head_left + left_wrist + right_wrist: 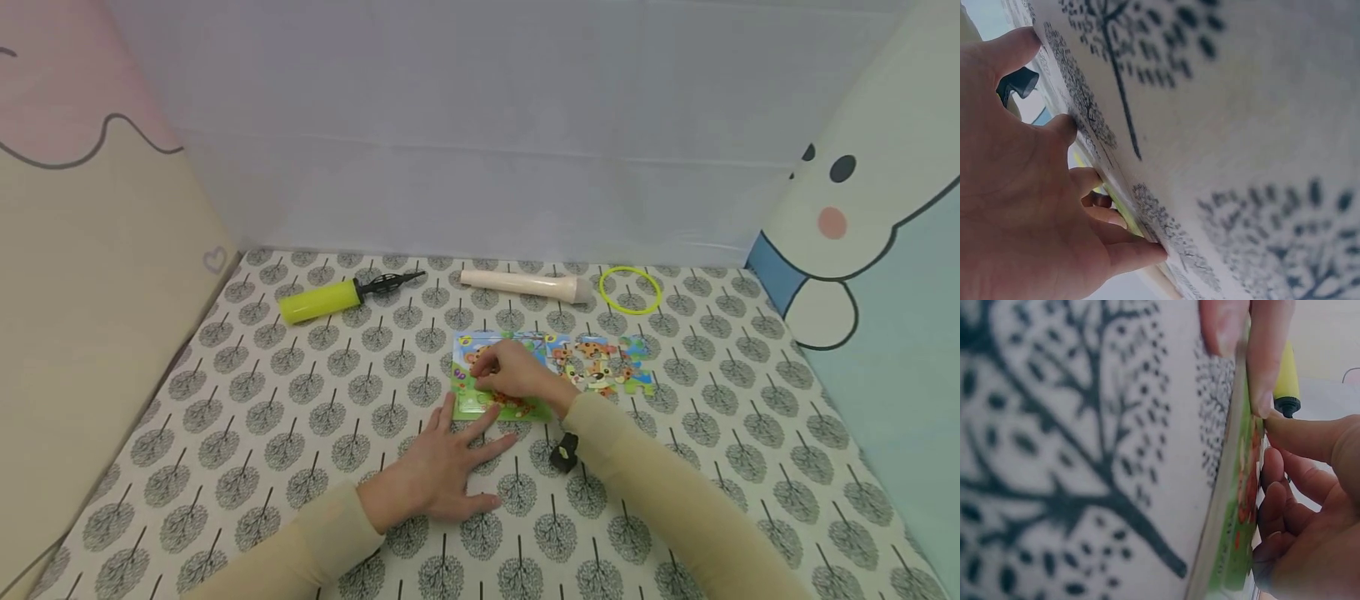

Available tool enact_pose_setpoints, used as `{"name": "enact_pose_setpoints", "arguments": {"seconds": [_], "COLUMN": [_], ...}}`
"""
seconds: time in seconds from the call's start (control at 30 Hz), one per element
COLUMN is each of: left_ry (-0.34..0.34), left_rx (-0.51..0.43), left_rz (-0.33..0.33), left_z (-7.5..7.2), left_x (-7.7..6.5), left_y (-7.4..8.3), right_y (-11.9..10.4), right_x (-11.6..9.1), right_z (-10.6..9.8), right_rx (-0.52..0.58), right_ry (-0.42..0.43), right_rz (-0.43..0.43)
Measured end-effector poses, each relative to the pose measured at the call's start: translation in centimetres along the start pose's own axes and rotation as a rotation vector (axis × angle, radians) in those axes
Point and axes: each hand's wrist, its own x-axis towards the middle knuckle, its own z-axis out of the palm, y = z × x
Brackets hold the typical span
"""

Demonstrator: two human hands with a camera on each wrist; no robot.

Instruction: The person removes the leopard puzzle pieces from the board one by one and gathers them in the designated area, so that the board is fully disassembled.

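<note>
A jigsaw puzzle board [467,407] with a green and blue animal picture lies flat on the cloth. My left hand [442,471] is spread beside its near left corner, with fingertips resting on the edge. Over the middle of the board is my right hand [516,371], fingers bent. In the right wrist view its thumb [1307,434] and curled fingers touch the picture side of the board [1241,512]; whether a piece is between them is hidden. Several puzzle pieces [600,375] lie partly joined on the cloth to the right of the board.
Along the back lie a yellow-green hand pump [322,302], a pale microphone-shaped stick [525,284] and a yellow ring [630,290]. A small black object [564,453] sits by the right wrist. The tree-print cloth [300,483] covers the surface, with fabric walls around it.
</note>
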Motion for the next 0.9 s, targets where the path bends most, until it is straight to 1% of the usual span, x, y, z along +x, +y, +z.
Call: {"name": "enact_pose_setpoints", "arguments": {"seconds": [0.2,0.37,0.57,0.67,0.8,0.9], "left_ry": [-0.003,-0.006,-0.029,-0.033,-0.026,-0.029], "left_rx": [0.017,0.027,0.012,0.01,0.019,0.025], "left_rz": [-0.003,-0.004,-0.012,-0.013,-0.009,-0.007], "left_z": [-0.1,-0.1,-0.1,-0.1,0.0,0.0], "left_x": [0.0,0.0,0.0,0.0,0.1,0.1], "left_y": [0.1,0.1,0.2,0.2,0.1,0.1], "right_y": [0.1,0.3,0.7,0.8,0.9,1.1], "right_x": [-0.1,-0.2,-0.3,-0.4,-0.4,-0.4], "right_z": [-0.4,-0.6,-0.5,-0.5,-0.5,-0.7], "right_rx": [0.019,0.026,0.056,0.087,0.122,0.142], "right_ry": [-0.021,-0.028,-0.025,-0.014,0.031,0.064], "right_rz": [-0.057,-0.058,-0.077,-0.098,-0.121,-0.109]}}
